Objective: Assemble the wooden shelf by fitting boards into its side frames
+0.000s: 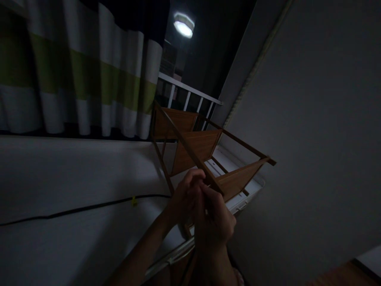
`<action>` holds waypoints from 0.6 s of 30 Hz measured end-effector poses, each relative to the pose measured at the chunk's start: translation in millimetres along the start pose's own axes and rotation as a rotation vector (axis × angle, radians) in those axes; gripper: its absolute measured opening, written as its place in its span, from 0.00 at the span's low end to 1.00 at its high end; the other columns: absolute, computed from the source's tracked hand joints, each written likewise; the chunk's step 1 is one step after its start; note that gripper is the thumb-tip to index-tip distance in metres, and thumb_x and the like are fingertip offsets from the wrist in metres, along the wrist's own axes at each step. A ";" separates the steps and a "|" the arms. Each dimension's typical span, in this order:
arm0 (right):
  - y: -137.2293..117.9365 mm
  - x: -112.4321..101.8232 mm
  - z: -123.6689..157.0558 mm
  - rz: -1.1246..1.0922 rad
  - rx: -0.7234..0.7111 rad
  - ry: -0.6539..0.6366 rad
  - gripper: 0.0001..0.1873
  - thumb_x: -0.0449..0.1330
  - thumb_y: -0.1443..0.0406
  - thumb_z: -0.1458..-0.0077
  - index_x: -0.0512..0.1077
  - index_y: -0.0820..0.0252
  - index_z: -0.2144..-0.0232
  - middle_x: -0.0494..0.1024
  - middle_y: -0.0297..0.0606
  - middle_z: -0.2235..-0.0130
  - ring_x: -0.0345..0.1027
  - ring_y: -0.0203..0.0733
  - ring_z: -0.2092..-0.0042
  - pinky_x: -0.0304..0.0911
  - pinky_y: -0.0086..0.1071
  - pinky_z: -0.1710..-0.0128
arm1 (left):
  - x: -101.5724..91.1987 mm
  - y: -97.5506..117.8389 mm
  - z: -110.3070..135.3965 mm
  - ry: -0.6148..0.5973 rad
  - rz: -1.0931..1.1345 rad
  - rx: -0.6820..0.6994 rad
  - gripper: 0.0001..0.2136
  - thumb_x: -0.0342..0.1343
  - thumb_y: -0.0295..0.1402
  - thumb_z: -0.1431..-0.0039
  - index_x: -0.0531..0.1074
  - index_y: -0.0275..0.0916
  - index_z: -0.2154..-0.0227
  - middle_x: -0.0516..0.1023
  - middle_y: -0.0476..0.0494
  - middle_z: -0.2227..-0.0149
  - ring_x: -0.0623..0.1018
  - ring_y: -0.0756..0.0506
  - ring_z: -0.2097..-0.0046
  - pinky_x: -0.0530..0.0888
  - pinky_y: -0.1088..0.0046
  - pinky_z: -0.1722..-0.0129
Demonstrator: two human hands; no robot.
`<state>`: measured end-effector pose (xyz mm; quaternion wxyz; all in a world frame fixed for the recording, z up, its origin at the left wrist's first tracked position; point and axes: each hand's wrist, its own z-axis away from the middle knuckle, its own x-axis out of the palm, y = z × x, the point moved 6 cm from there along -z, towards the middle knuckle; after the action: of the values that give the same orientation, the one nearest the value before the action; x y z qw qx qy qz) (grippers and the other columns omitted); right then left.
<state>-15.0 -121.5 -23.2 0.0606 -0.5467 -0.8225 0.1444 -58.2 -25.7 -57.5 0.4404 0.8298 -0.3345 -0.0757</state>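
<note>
A brown wooden shelf rack (196,149) lies on its side in front of me, its slatted frame and panels tilted. My left hand (186,192) is at the near end of its long upper rail, fingers curled close to the wood. My right hand (217,218) meets it there, thumb and fingers pinched together just below the rail. A tiny pale bit shows by the fingertips, too small and dark to name. The hands overlap and hide what lies between them.
Under the rack is a white storage box or low unit (253,190) with a handle. A black cable (98,205) with a yellow tag (134,201) crosses the pale surface on the left. Behind are a striped curtain (116,75), a white railing (189,89) and a wall (315,119).
</note>
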 end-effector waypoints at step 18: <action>4.8 9.1 1.8 -0.044 0.135 0.024 0.06 0.55 0.69 0.49 0.71 0.58 0.67 0.78 0.35 0.73 0.71 0.36 0.76 0.67 0.24 0.78 | -11.2 7.8 6.9 -0.074 -0.144 -0.038 0.15 0.40 0.45 0.43 0.66 0.43 0.63 0.65 0.47 0.67 0.66 0.48 0.65 0.65 0.76 0.60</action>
<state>-14.8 -111.8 -26.9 0.1105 -0.5247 -0.8221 0.1915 -73.6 -26.5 -57.4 0.4368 0.8398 -0.2884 -0.1444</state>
